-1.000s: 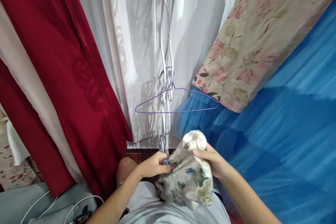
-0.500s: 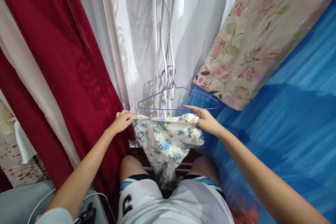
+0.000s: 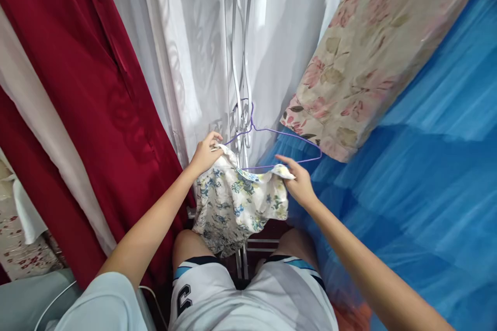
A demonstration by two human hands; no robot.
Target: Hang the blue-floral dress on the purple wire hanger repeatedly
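Note:
A white garment with blue and yellow flowers [image 3: 233,201] hangs between my two hands, above my knees. My left hand [image 3: 207,154] pinches its upper left corner, raised to the left end of the purple wire hanger [image 3: 287,133]. That end of the hanger is covered by the cloth and my fingers. My right hand [image 3: 298,178] grips the garment's upper right edge, index finger pointing out near the hanger's lower bar. The hanger's right end is bare. Its hook hangs on a white metal stand [image 3: 237,77] with curled ends.
Dark red cloth [image 3: 128,103] and white drapes [image 3: 194,51] hang on the left and behind. A beige floral cloth [image 3: 349,72] and blue tulle [image 3: 419,186] hang on the right. A grey surface with a white cable [image 3: 58,300] lies at lower left.
My left hand has moved up and right, drawing the garment's left corner over the hanger's left end. The garment's lower part has swung left and spread. My right hand has shifted slightly.

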